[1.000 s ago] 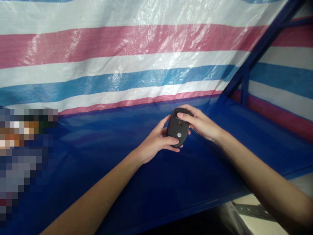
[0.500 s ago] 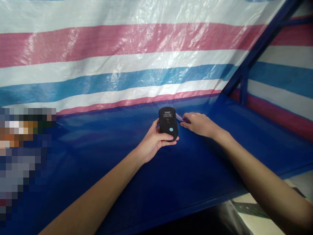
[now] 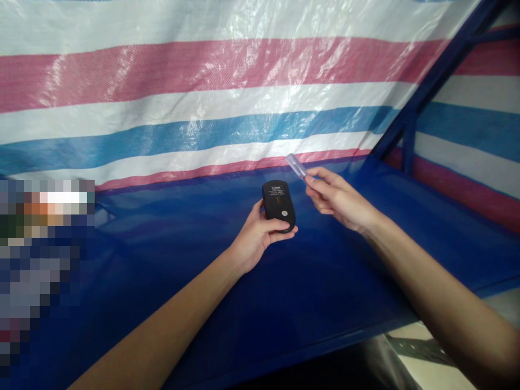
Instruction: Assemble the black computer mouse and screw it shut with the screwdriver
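Observation:
My left hand (image 3: 264, 233) grips the lower end of a black computer mouse (image 3: 278, 201), thumb across its near end. The mouse's underside faces me, with white print and a small round silvery spot on it. To the right, my right hand (image 3: 331, 195) pinches a clear, narrow plastic piece (image 3: 296, 166) between thumb and fingers. That piece points up and left, above the right of the mouse and apart from it. Both hands are over the blue surface (image 3: 244, 319).
Behind the blue surface hangs a striped white, red and blue plastic sheet (image 3: 162, 76). A dark blue frame bar (image 3: 439, 70) slants at the right. A pixelated area (image 3: 44, 260) covers the left edge.
My right hand has turned and lifted the clear piece, which now shows more fully above the mouse's right side. The round spot on the mouse looks silvery instead of blue. My left hand has barely moved.

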`<state>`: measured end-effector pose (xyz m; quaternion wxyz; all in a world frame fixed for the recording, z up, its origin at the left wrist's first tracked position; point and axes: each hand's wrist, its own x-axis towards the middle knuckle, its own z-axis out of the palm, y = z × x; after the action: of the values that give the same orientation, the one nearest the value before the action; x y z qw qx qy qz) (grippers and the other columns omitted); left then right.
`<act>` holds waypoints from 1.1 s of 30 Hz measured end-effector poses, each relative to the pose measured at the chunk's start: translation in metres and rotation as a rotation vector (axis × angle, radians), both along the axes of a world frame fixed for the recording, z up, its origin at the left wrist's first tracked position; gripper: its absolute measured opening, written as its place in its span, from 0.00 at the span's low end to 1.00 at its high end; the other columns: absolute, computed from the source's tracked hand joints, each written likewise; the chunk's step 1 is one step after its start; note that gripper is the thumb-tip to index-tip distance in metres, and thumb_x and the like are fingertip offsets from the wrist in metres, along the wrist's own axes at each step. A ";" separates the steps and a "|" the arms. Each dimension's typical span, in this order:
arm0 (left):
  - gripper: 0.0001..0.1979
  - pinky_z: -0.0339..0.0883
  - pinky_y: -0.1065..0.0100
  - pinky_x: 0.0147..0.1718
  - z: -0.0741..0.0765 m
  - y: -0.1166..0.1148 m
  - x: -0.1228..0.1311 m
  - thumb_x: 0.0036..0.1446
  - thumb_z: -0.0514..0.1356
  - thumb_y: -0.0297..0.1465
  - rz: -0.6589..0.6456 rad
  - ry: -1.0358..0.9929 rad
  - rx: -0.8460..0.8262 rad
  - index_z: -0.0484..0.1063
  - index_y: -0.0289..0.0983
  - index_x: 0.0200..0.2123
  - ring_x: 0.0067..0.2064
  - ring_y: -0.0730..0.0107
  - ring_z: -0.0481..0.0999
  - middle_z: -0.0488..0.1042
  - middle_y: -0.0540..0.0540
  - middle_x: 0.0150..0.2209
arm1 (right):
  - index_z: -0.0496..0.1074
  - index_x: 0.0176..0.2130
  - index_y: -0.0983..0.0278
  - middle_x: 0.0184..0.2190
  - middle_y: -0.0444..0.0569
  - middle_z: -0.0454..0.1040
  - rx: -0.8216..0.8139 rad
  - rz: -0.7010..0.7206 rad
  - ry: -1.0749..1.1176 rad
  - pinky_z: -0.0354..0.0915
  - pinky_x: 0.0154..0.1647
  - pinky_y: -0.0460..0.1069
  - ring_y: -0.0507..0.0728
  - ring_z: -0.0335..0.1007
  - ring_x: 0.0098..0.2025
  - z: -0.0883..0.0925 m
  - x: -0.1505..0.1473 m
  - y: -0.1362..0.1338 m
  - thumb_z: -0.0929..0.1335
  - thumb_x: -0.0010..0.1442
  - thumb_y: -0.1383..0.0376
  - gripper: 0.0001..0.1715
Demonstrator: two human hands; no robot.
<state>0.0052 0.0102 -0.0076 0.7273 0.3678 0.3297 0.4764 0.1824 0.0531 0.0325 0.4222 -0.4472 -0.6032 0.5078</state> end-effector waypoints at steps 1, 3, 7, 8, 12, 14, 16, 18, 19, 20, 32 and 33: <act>0.32 0.72 0.57 0.42 0.000 -0.001 0.001 0.44 0.63 0.20 -0.013 0.000 -0.008 0.58 0.37 0.53 0.36 0.61 0.80 0.73 0.45 0.40 | 0.64 0.39 0.61 0.19 0.35 0.54 -0.017 0.032 0.138 0.38 0.14 0.42 0.44 0.40 0.15 0.002 -0.005 -0.004 0.66 0.59 0.57 0.11; 0.31 0.72 0.58 0.43 0.001 -0.003 0.002 0.44 0.62 0.19 -0.033 0.001 -0.020 0.59 0.37 0.53 0.35 0.62 0.79 0.72 0.45 0.41 | 0.67 0.38 0.62 0.20 0.35 0.54 -0.010 0.072 0.362 0.45 0.14 0.42 0.44 0.43 0.15 0.003 -0.013 -0.011 0.66 0.58 0.58 0.11; 0.29 0.72 0.59 0.42 0.005 -0.006 0.004 0.44 0.62 0.19 -0.053 -0.004 -0.022 0.61 0.38 0.51 0.35 0.64 0.79 0.72 0.44 0.44 | 0.72 0.34 0.64 0.24 0.42 0.65 0.039 0.163 0.446 0.62 0.28 0.44 0.47 0.62 0.25 -0.002 -0.021 -0.016 0.68 0.57 0.59 0.10; 0.29 0.72 0.60 0.42 0.005 -0.007 0.004 0.44 0.62 0.19 -0.059 -0.008 -0.014 0.61 0.38 0.51 0.36 0.65 0.79 0.72 0.44 0.44 | 0.73 0.34 0.64 0.25 0.42 0.67 0.056 0.187 0.405 0.62 0.28 0.43 0.47 0.63 0.26 -0.004 -0.021 -0.016 0.69 0.57 0.60 0.09; 0.27 0.72 0.62 0.41 0.003 -0.006 0.003 0.46 0.61 0.20 -0.078 -0.011 0.012 0.61 0.36 0.50 0.37 0.65 0.79 0.74 0.44 0.41 | 0.75 0.37 0.63 0.23 0.40 0.68 0.113 0.286 0.245 0.57 0.20 0.42 0.45 0.58 0.20 -0.007 -0.018 -0.018 0.71 0.54 0.63 0.09; 0.27 0.72 0.63 0.40 0.002 -0.005 0.002 0.46 0.61 0.20 -0.081 -0.003 0.018 0.61 0.36 0.50 0.36 0.65 0.79 0.74 0.44 0.38 | 0.75 0.38 0.63 0.23 0.41 0.68 0.116 0.318 0.203 0.58 0.19 0.42 0.45 0.59 0.19 -0.007 -0.017 -0.020 0.72 0.54 0.64 0.10; 0.26 0.72 0.64 0.39 0.002 -0.004 0.001 0.46 0.61 0.20 -0.087 -0.005 0.032 0.61 0.36 0.50 0.36 0.65 0.78 0.75 0.46 0.35 | 0.75 0.39 0.64 0.24 0.42 0.69 0.117 0.330 0.181 0.62 0.20 0.43 0.46 0.63 0.21 -0.006 -0.018 -0.022 0.72 0.54 0.64 0.10; 0.24 0.72 0.64 0.40 0.002 -0.003 0.000 0.46 0.61 0.20 -0.097 -0.014 0.047 0.62 0.36 0.49 0.36 0.65 0.78 0.75 0.47 0.34 | 0.74 0.39 0.64 0.22 0.42 0.69 0.124 0.334 0.166 0.65 0.21 0.44 0.48 0.64 0.21 -0.005 -0.018 -0.023 0.71 0.54 0.63 0.11; 0.24 0.72 0.64 0.40 0.002 -0.003 0.000 0.46 0.61 0.21 -0.104 -0.018 0.053 0.63 0.36 0.48 0.36 0.66 0.78 0.75 0.47 0.34 | 0.74 0.40 0.64 0.22 0.42 0.69 0.131 0.330 0.161 0.65 0.22 0.44 0.48 0.65 0.22 -0.005 -0.018 -0.023 0.71 0.54 0.63 0.12; 0.23 0.72 0.64 0.41 0.002 -0.002 0.000 0.47 0.61 0.21 -0.109 -0.023 0.058 0.64 0.36 0.47 0.36 0.66 0.78 0.75 0.47 0.34 | 0.74 0.40 0.64 0.22 0.42 0.69 0.140 0.321 0.158 0.65 0.22 0.44 0.48 0.65 0.22 -0.005 -0.018 -0.023 0.71 0.55 0.63 0.12; 0.25 0.70 0.60 0.47 0.000 -0.002 -0.002 0.48 0.60 0.21 -0.116 -0.053 0.057 0.64 0.37 0.51 0.41 0.66 0.76 0.74 0.44 0.40 | 0.74 0.39 0.63 0.26 0.42 0.73 0.211 0.240 0.152 0.67 0.27 0.44 0.47 0.68 0.24 0.001 -0.013 -0.022 0.72 0.53 0.65 0.11; 0.25 0.70 0.60 0.46 0.000 -0.002 -0.002 0.48 0.60 0.20 -0.116 -0.058 0.058 0.64 0.37 0.51 0.41 0.66 0.76 0.74 0.44 0.40 | 0.74 0.39 0.63 0.26 0.42 0.73 0.218 0.237 0.154 0.67 0.27 0.44 0.47 0.68 0.24 0.001 -0.013 -0.022 0.72 0.53 0.66 0.11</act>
<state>0.0032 0.0086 -0.0073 0.7520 0.3933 0.2725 0.4533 0.1699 0.0315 0.0337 0.4501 -0.2842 -0.6692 0.5185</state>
